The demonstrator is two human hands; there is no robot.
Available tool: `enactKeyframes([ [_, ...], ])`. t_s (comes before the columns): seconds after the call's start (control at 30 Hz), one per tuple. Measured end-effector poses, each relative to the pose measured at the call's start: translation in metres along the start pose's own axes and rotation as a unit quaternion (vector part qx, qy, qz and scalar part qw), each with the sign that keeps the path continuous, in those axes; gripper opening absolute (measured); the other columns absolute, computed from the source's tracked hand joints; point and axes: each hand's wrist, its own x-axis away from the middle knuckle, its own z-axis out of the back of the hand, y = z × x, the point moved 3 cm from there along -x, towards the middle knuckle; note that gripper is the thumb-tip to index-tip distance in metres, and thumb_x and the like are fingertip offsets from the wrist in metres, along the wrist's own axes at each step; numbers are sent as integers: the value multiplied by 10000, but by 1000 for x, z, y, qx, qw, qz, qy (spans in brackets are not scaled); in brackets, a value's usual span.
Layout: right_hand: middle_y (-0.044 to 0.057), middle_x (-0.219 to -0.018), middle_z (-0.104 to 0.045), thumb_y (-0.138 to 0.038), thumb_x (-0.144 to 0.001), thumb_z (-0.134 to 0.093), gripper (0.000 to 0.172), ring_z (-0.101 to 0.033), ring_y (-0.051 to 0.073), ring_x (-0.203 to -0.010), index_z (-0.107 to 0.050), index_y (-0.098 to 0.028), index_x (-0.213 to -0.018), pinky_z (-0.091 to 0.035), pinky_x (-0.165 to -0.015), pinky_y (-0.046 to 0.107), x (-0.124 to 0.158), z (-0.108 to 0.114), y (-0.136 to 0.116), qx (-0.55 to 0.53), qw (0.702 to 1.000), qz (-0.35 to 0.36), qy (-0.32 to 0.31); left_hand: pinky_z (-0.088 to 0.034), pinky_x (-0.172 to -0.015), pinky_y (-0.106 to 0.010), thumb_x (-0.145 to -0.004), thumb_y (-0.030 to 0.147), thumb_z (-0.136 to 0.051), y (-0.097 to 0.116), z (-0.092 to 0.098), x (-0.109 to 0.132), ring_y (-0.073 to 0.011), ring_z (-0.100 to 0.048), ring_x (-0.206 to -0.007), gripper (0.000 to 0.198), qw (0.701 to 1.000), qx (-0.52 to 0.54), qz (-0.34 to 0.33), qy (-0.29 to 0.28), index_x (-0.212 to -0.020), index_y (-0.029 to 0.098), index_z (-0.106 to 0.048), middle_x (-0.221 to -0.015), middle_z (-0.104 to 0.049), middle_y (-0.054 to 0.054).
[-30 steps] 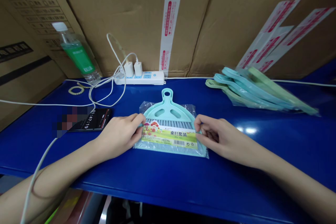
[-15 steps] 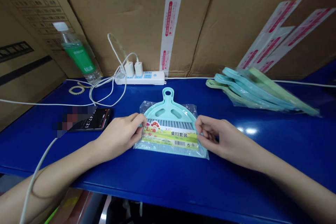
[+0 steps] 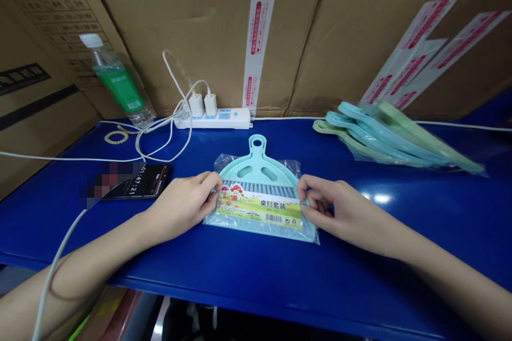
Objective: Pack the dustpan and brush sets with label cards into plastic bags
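Note:
A light turquoise dustpan set [image 3: 260,168] in a clear plastic bag lies on the blue table, its handle pointing away from me. Grey-blue brush bristles show above a printed label [image 3: 260,208] with red mushrooms. My left hand [image 3: 192,200] pinches the bag's left edge beside the label. At the right edge, my right hand [image 3: 334,205] pinches the bag between thumb and index finger, the other fingers curled.
Several bagged dustpans [image 3: 392,136] lie at the back right. A power strip [image 3: 216,119] with white cables, a bottle [image 3: 120,85], a coiled ring [image 3: 116,137] and a phone [image 3: 140,184] are at the left. Cardboard boxes [image 3: 200,10] stand behind the blue table [image 3: 256,272].

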Motion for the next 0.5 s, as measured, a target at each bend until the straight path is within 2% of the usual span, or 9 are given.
enactKeyframes([
  [0.2,-96,-481,-415,-292,-821,-466,86,-333,97,-439,-409,-247,-774,-269,-430,243,0,3,-1,7,1000,-10,-13,-338,-457,-239,-898,162,-362,2,1,0,-144,-540,-486,102,999,-38,-6,-2,-860,207,-445,-611,-552,40],
  [0.5,-86,-490,-397,-414,-895,-461,205,-318,108,-451,-429,-252,-774,-251,-435,255,0,4,1,17,1000,-12,-12,-334,-462,-249,-955,194,-308,4,3,-1,-155,-570,-488,164,997,-69,-27,10,-871,200,-448,-598,-571,28],
])
